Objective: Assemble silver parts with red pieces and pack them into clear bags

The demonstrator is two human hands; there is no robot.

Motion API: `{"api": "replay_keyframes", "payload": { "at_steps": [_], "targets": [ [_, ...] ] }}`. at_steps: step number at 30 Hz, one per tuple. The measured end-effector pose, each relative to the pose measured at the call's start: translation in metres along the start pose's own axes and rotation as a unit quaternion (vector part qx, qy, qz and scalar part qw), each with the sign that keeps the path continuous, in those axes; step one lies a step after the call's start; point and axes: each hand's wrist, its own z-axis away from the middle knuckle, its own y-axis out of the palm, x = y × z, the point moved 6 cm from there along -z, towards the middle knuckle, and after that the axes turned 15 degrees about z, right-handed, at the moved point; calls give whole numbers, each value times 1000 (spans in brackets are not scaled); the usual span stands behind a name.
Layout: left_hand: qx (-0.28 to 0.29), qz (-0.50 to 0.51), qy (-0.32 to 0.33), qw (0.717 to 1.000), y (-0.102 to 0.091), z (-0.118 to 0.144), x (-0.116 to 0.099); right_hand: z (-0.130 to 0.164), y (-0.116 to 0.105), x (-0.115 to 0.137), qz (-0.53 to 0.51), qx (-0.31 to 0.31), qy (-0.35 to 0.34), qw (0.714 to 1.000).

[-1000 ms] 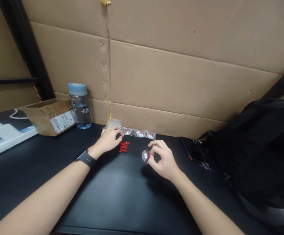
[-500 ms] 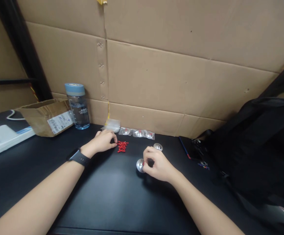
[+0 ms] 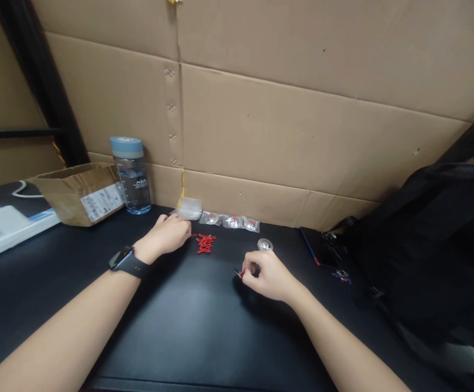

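Observation:
My right hand (image 3: 267,275) is closed in a pinch on a small silver finger cymbal (image 3: 238,273), seen nearly edge-on above the table, with a bit of red at the fingertips. Just behind that hand lies another silver finger cymbal (image 3: 265,245), flat on the table. My left hand (image 3: 169,234), with a dark watch on its wrist, is closed, and a short piece of red cord (image 3: 193,235) shows at its fingertips. Right beside it is a small pile of red cord loops (image 3: 205,244). Much of what the left fingers grip is hidden.
Several clear packets (image 3: 234,221) with silver discs line the cardboard wall, beside a stack of clear bags (image 3: 189,208). A water bottle (image 3: 135,185), a brown paper bag (image 3: 69,204) and a white power strip (image 3: 16,234) stand left. A black backpack (image 3: 429,256) fills the right.
My left hand has drawn slightly left from the red pile, with a bit of red cord at its fingers. The right hand has turned its cymbal from face-on to nearly edge-on.

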Motion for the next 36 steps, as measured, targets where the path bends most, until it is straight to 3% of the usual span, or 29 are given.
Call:
{"api": "replay_keyframes", "payload": {
  "at_steps": [4, 8, 11, 13, 16, 24, 31, 36],
  "targets": [
    [23, 140, 74, 987, -11, 4, -33, 0, 1, -6, -5, 5, 17, 1000],
    [128, 329, 207, 913, -13, 19, -90, -3, -3, -3, -10, 0, -18, 1000],
    [200, 381, 262, 864, -8, 32, -119, -6, -9, -1, -19, -23, -51, 998],
    [235, 383, 275, 850, -2, 38, -128, -7, -12, -3, -28, -38, -54, 997],
    [237, 341, 268, 869, 9, 41, -130, -7, -14, -7, -34, -58, -49, 997],
    [172, 270, 230, 919, 37, 45, -144, -8, -9, -14, -65, -78, -44, 994],
    [176, 244, 222, 927, 59, 47, -146, -8, -9, -14, -65, -105, -42, 991],
    [199, 231, 197, 932, 69, 46, -137, -7, -7, -15, -35, -86, -42, 995]
  ]
}}
